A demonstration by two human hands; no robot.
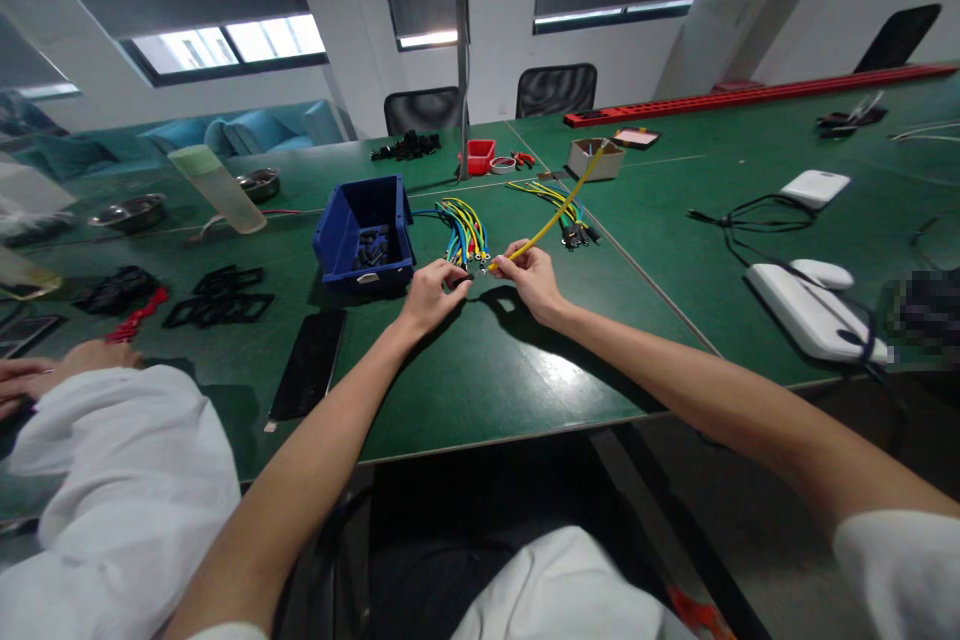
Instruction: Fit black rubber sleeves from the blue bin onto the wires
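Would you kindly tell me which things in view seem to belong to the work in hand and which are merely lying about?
Seemingly in use:
yellow wire, in the right hand
small black piece, in the left hand
blue bin of black parts
left wire bundle
right wire bundle

Probably lying about:
flat black device
bottle
largest white device

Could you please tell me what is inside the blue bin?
Inside the blue bin lie several small dark pieces. Its front wall hides the nearest part of the bottom; anything beneath the top pieces is covered.
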